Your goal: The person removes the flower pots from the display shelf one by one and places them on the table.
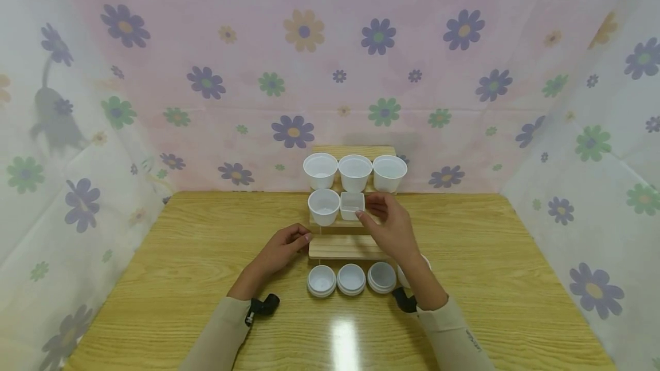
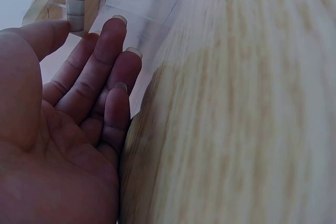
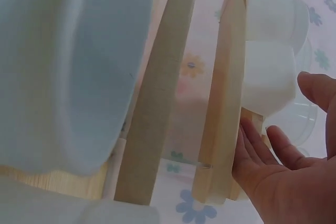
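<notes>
A small square white cup [image 1: 353, 205] stands on the middle step of a wooden tiered stand, beside a round white cup [image 1: 324, 206]. My right hand [image 1: 393, 229] is at its right side, thumb at the front rim and the other fingers farther back. In the right wrist view those fingers are spread, with the thumb well apart from them. My left hand [image 1: 282, 248] is at the left end of the lower wooden step [image 1: 350, 247]. In the left wrist view its thumb and index finger pinch the board's end [image 2: 77, 3], the other fingers loosely extended.
Three round white cups [image 1: 355, 173] stand on the top step. In front of the stand, a row of white pots [image 1: 351, 279] sits on the wood-grain table [image 1: 206, 291], the rightmost partly behind my right wrist. A flowered cloth [image 1: 330, 62] backs the table.
</notes>
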Motion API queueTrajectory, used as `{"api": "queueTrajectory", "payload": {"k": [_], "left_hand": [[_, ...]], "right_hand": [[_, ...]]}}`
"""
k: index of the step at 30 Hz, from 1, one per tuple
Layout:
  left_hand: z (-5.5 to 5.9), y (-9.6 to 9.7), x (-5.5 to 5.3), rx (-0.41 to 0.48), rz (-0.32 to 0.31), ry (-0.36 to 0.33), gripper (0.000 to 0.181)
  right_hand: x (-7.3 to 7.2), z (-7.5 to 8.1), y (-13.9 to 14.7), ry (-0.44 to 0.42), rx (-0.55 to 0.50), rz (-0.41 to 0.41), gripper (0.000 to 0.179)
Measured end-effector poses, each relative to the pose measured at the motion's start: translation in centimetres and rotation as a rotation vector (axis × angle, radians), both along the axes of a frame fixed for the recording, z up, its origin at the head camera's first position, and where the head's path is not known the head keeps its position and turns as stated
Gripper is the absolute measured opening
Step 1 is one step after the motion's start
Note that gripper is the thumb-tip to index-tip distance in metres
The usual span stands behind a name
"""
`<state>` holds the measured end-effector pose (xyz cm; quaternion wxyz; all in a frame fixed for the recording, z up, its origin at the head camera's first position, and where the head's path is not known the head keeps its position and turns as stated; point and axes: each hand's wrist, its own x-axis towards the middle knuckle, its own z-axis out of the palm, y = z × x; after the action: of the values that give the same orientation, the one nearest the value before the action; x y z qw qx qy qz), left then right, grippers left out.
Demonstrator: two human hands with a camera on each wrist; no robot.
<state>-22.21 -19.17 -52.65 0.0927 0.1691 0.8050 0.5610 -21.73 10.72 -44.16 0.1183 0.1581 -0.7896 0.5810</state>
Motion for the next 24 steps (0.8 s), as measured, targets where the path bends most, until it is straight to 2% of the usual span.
{"api": "queueTrajectory", "payload": {"k": [17, 24], "left_hand": [[-0.23, -0.10, -0.02, 0.015, -0.013, 0.007, 0.022], [-0.21, -0.02, -0.11, 0.013, -0.004, 0.007, 0.022]], "right_hand": [[-0.32, -0.48, -0.23, -0.019, -0.055, 0.039, 0.042], [-0.39, -0.41, -0.21, -0.010, -0.027, 0.055, 0.046]]}}
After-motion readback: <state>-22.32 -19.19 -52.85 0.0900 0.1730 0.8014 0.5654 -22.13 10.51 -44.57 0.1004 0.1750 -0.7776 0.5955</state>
